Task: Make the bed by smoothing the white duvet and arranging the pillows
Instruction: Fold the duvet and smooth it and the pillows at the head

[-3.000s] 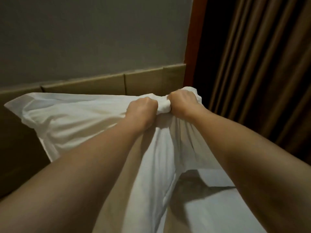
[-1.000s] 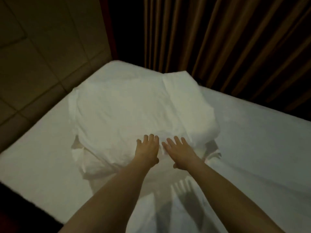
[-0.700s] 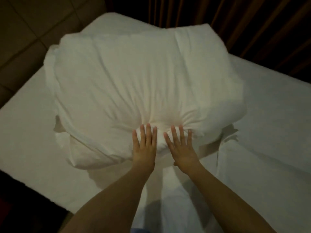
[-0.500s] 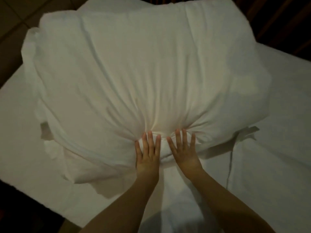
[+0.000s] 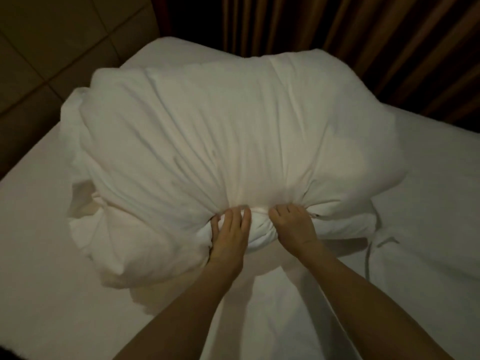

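A big white pillow [image 5: 220,141] lies across the head of the bed, its case creased toward a bunch of fabric at its near edge. My left hand [image 5: 231,229] grips that bunch from the left, fingers curled into the cloth. My right hand [image 5: 293,224] grips it from the right, knuckles up, fingertips buried in the folds. A second white pillow [image 5: 85,203] shows underneath at the left. The white duvet [image 5: 428,229] lies flat on the right half of the bed, its edge next to the pillow.
The white sheet [image 5: 39,242] covers the mattress at the left. A tan padded headboard [image 5: 52,55] stands at the upper left. Brown curtains [image 5: 363,29] hang behind the bed's far side. The bed's near left corner drops into darkness.
Both hands lay flat with straight fingers against the pillow's near edge; now their fingers have curled and bunched the case between them. The view has pulled back a little.
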`<state>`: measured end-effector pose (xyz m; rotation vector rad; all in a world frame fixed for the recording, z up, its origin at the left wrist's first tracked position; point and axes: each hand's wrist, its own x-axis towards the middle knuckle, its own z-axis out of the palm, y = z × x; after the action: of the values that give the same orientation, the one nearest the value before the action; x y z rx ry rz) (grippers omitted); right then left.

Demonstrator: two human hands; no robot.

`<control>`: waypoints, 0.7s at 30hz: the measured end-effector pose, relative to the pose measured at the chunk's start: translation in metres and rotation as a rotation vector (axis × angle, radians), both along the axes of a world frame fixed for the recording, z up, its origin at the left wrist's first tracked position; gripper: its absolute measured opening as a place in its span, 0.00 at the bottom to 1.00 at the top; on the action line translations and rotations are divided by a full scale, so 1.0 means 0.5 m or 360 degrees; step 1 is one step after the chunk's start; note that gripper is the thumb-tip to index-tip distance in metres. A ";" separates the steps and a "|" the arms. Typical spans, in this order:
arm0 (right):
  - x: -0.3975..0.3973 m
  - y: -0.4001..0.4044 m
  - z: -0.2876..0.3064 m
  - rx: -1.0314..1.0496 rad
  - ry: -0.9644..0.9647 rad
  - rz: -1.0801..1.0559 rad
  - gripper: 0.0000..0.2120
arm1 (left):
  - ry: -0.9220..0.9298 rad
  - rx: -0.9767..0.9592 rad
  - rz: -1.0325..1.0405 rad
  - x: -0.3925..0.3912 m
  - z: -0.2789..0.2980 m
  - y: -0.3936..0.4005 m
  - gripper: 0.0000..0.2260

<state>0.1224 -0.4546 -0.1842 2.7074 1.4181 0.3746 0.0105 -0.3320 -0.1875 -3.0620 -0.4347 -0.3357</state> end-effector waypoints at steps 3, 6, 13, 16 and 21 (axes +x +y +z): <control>-0.021 0.030 0.090 -0.0138 0.0269 -0.0141 0.12 | 0.0081 -0.0068 -0.0058 -0.006 0.064 0.031 0.20; -0.058 0.088 0.207 -0.0216 0.0350 -0.0187 0.17 | 0.0214 -0.0040 -0.0157 -0.015 0.155 0.107 0.17; -0.101 0.332 0.523 -0.0352 0.0303 -0.0109 0.12 | 0.0492 -0.0023 -0.0097 -0.021 0.495 0.377 0.16; -0.101 0.408 0.649 -0.0249 0.0281 -0.0106 0.10 | 0.0439 0.0051 -0.0127 -0.016 0.629 0.460 0.16; -0.084 0.477 0.815 -0.0132 0.0336 -0.0174 0.09 | 0.0370 0.0066 -0.0039 -0.012 0.804 0.516 0.12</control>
<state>0.0804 -0.2161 0.2236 2.8087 1.2894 0.0225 0.0046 -0.0742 0.2144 -3.0177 -0.3741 0.0118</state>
